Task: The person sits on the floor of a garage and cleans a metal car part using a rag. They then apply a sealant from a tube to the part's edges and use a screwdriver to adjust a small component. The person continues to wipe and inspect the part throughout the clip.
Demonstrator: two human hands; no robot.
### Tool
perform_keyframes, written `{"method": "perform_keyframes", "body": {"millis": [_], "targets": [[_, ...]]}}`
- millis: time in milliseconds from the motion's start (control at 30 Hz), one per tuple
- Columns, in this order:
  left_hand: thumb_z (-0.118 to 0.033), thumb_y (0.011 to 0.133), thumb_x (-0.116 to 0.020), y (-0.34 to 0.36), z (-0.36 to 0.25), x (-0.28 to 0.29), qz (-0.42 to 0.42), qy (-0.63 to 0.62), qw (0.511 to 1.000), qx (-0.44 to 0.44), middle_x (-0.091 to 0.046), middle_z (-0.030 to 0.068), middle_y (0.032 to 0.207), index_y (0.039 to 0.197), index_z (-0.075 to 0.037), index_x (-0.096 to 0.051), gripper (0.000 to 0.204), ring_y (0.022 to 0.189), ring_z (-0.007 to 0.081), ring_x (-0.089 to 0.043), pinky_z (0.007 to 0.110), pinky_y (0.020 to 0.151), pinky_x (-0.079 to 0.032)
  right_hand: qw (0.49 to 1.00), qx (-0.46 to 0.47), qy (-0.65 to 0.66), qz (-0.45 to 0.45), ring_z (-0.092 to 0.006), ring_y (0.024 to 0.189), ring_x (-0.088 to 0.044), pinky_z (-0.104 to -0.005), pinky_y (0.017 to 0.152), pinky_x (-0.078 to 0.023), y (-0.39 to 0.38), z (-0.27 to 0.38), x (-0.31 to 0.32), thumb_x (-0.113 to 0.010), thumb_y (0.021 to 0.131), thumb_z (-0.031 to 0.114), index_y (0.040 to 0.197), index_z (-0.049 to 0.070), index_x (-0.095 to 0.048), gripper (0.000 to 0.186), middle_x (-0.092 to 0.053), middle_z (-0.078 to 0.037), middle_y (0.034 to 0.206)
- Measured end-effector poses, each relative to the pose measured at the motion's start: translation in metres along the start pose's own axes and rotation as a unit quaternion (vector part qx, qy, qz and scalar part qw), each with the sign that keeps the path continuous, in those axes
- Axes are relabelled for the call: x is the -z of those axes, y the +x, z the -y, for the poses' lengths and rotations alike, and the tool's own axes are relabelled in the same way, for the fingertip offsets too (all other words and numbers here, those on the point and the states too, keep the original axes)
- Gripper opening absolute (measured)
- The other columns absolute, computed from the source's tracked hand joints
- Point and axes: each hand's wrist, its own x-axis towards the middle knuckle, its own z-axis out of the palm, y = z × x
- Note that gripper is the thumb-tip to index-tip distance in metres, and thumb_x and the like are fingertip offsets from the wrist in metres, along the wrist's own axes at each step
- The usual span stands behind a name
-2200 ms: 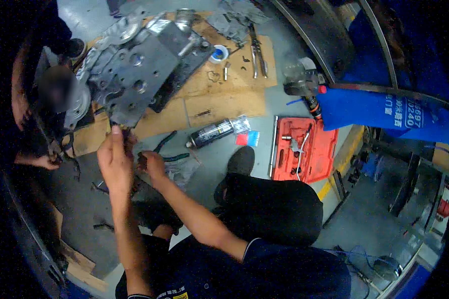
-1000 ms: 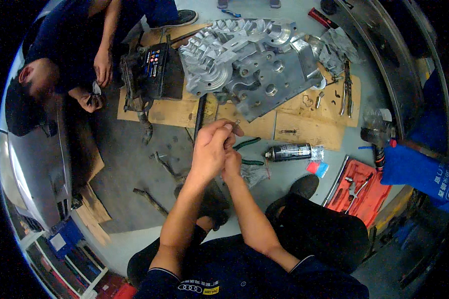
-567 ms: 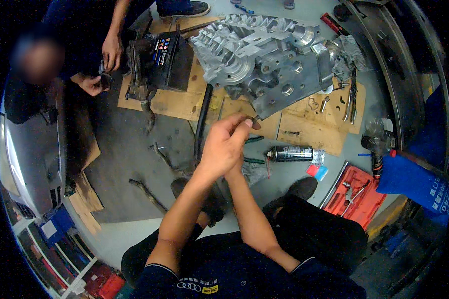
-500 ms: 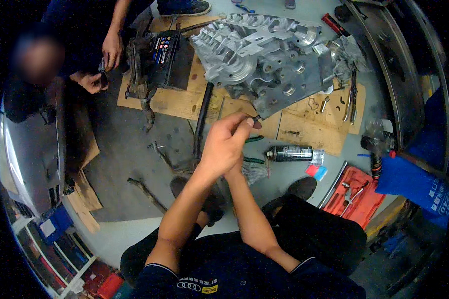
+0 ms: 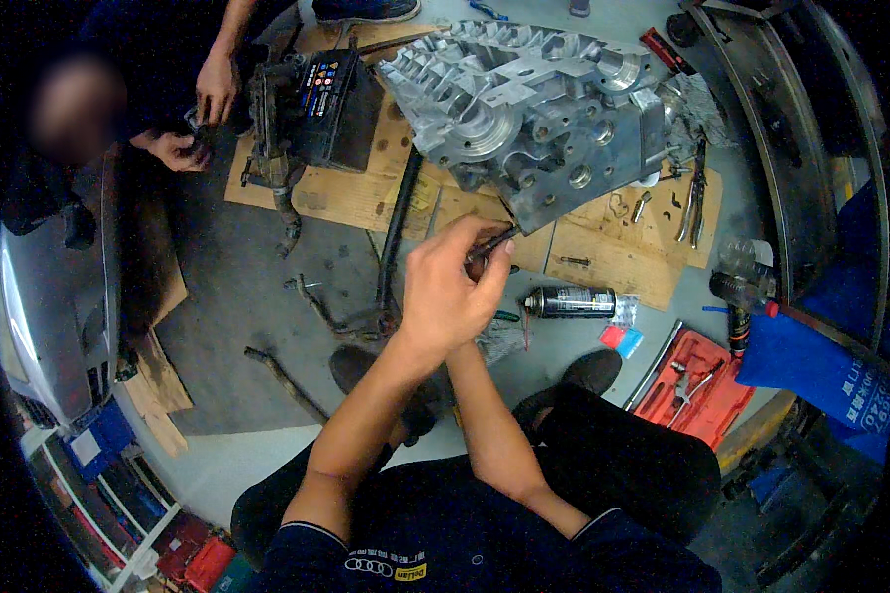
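My left hand (image 5: 452, 287) is closed, pinching a small dark slim piece (image 5: 491, 244) between thumb and fingers; its kind is too small to make out. My right forearm (image 5: 494, 425) passes up beneath the left hand, which hides my right hand and its fingers. Just beyond my fingertips is the near corner of a large silver engine cylinder head (image 5: 554, 148), lying tilted on cardboard (image 5: 623, 257). Close to the right of my left hand, a green handle (image 5: 507, 316) shows in part above a grey cloth.
A spray can (image 5: 571, 302), pliers (image 5: 695, 198) and a red tool case (image 5: 687, 385) lie to the right. A black battery (image 5: 331, 109) stands at the far left, near a black bar (image 5: 400, 237). A co-worker's hands (image 5: 218, 89) hold something small beside it.
My left hand has turned and its thumb has moved lower, so more of the dark piece shows. One green handle is now covered. The whole view has shifted slightly.
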Motion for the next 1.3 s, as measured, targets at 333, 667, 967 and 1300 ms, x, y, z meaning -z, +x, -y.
{"method": "perform_keyframes", "body": {"millis": [333,667,967,1300], "targets": [[-0.019,0.091,-0.072,0.001,0.005,0.0,0.018,0.005,0.999,0.047,-0.071,0.0167,0.08,0.095,0.001,-0.069,0.021,0.068,0.0279,-0.07,0.038,0.064,-0.054,1.0,-0.013,-0.008,0.002,-0.0159,0.084,-0.054,-0.0316,0.068,-0.04,0.0,-0.003,0.001,-0.055,0.099,0.038,0.108,0.009,-0.059,0.031,-0.063,-0.006,0.099],[-0.024,0.096,-0.068,0.005,-0.003,0.005,0.074,-0.072,0.983,0.151,-0.071,0.0162,0.077,0.093,0.003,-0.067,0.027,0.07,0.0282,-0.071,0.038,0.066,-0.054,0.999,-0.017,-0.028,0.01,-0.0181,0.095,-0.054,-0.0338,0.076,-0.042,0.0,-0.004,-0.001,-0.053,0.1,0.043,0.118,0.008,-0.056,0.039,-0.062,-0.008,0.108],[-0.022,0.097,-0.068,0.0,0.007,-0.014,-0.025,-0.01,0.999,0.016,-0.071,0.0109,0.079,0.095,0.0,-0.066,0.022,0.075,0.018,-0.069,0.032,0.071,-0.054,0.996,0.002,-0.089,0.015,-0.02,0.104,-0.055,-0.0357,0.084,-0.044,0.001,0.002,-0.002,-0.052,0.102,0.046,0.127,0.007,-0.054,0.047,-0.062,-0.009,0.116],[-0.031,0.103,-0.062,0.034,0.005,0.032,0.279,-0.136,0.928,0.205,-0.068,0.0015,0.071,0.092,0.002,-0.074,0.037,0.064,0.0064,-0.056,0.025,0.059,-0.046,0.934,0.159,-0.31,0.076,-0.0223,0.137,-0.051,-0.0348,0.11,-0.041,-0.016,0.011,-0.029,-0.056,0.101,0.036,0.144,0.006,-0.046,0.054,-0.058,-0.01,0.139]]}}
